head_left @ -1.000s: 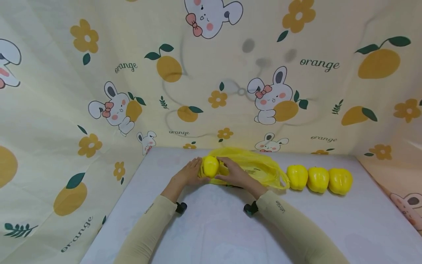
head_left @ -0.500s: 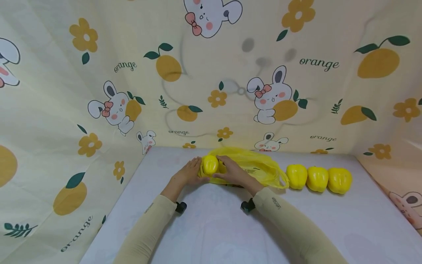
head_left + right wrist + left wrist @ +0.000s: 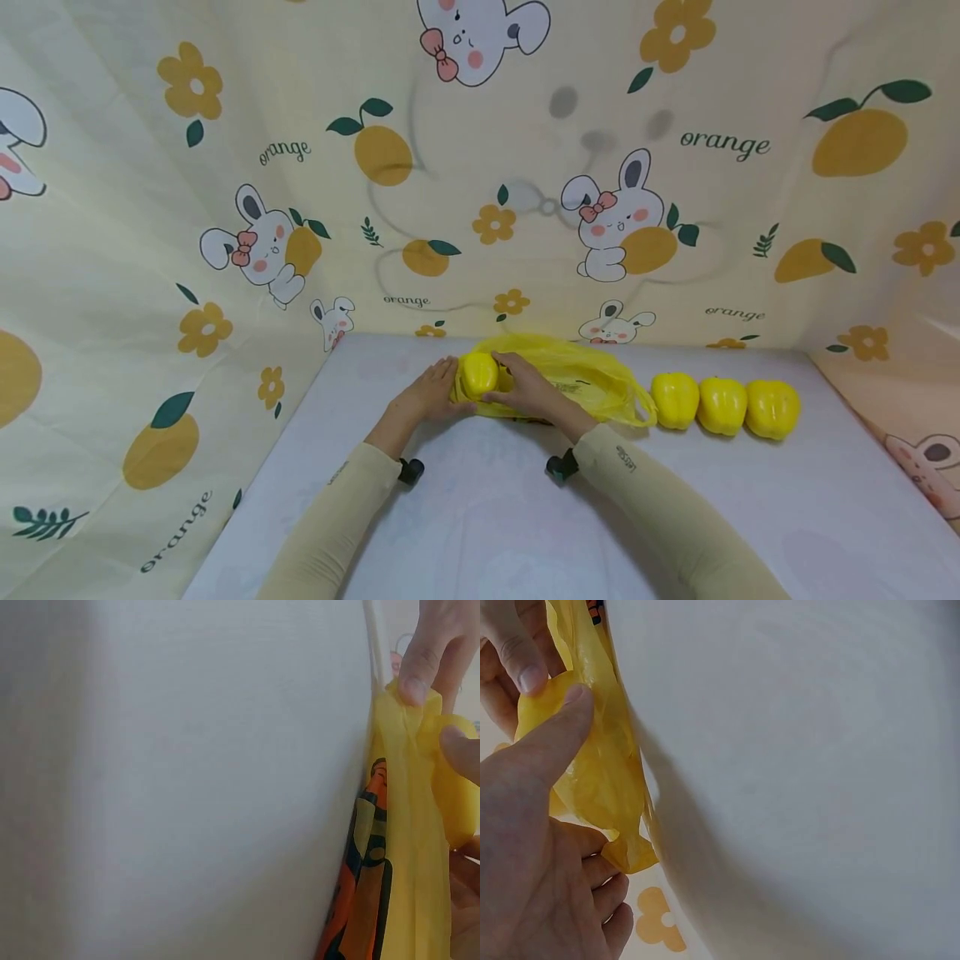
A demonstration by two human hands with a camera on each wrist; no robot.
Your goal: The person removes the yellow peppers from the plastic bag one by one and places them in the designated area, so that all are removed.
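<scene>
A yellow bell pepper point(image 3: 479, 373) sits between the two hands at the left end of a thin yellow plastic bag point(image 3: 570, 367) lying on the table. My right hand point(image 3: 528, 392) grips the pepper from its right side, with the thumb toward me. My left hand point(image 3: 429, 392) holds the bag at its left end; in the left wrist view its thumb presses the yellow plastic point(image 3: 607, 780) while other fingers lie behind it. In the right wrist view the pepper point(image 3: 456, 795) shows beside the bag's printed side point(image 3: 367, 862). Part of the pepper is hidden by the bag and fingers.
A row of three yellow bell peppers point(image 3: 722, 407) stands to the right of the bag's handles. The white table point(image 3: 480, 517) ends at a patterned cloth backdrop point(image 3: 487, 275) behind and at the sides.
The pepper and my right hand have shifted slightly away from me, and the right wrist has moved a little left. My left hand has stayed at the bag.
</scene>
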